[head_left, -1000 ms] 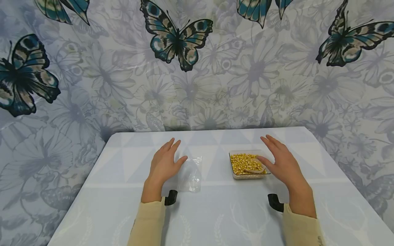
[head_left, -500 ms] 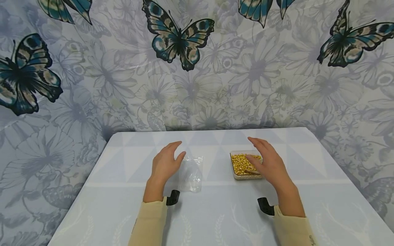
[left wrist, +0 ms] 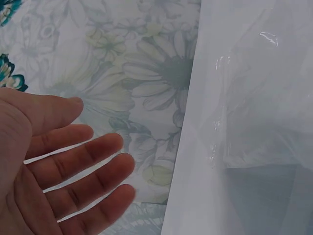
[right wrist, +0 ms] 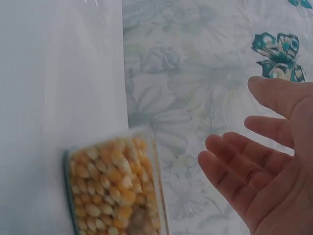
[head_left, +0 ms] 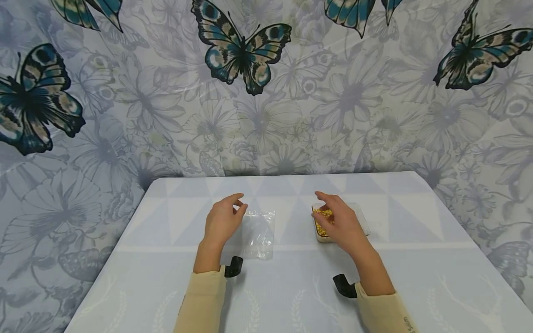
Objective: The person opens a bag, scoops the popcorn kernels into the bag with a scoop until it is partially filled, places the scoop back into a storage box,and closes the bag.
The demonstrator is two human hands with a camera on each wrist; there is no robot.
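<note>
My left hand [head_left: 220, 223] hovers beside the left edge of a clear plastic bag [head_left: 259, 236] lying flat on the table. In the left wrist view its fingers [left wrist: 83, 161] are slightly bent, with nothing between them. My right hand [head_left: 344, 227] is over a clear rectangular container [head_left: 323, 239] filled with yellow corn kernels [right wrist: 105, 188], covering much of it in the head view. Loosely bent, the right fingers [right wrist: 239, 171] hold nothing. A blurred brownish patch shows among the kernels at the bottom of the right wrist view.
Both hands are above a white table [head_left: 291, 282] with pale triangle patterns. Its far edge meets a hanging cloth [head_left: 266, 138] printed with flowers and butterflies. A black wrist mount [head_left: 234, 267] juts inward from the left sleeve, and another [head_left: 344, 286] from the right.
My right hand has moved left across the corn container, uncovering its right end and hiding more of its middle. The left hand's fingers have bent a little closer to the thumb.
</note>
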